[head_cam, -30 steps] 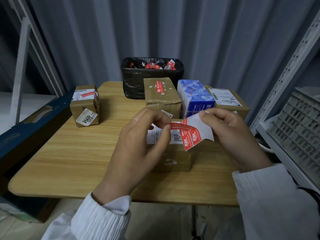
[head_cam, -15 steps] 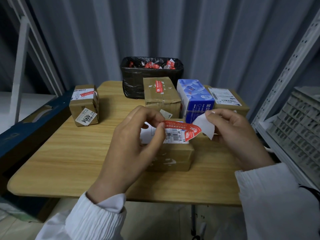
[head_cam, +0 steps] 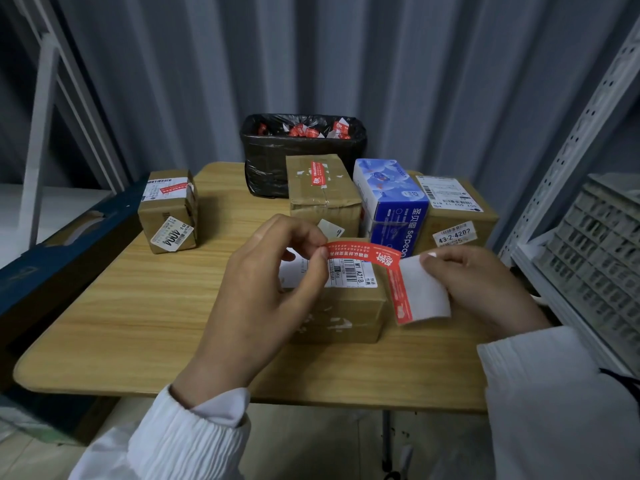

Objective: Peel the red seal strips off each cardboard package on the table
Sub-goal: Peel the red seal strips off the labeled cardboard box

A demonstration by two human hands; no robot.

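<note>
While the left hand [head_cam: 263, 289] pinches the strip [head_cam: 367, 251] at mid-frame, its length runs rightward to the right hand [head_cam: 485, 285], pinching the far end.

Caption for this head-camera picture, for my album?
Left hand and right hand pinch a red seal strip over a cardboard package on the table.

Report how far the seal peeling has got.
Done: peeled red strips lie in the black bin. In hand: left hand and right hand pinch a red strip over the near box. Left: red seals on the left box and the middle rear box.
</note>
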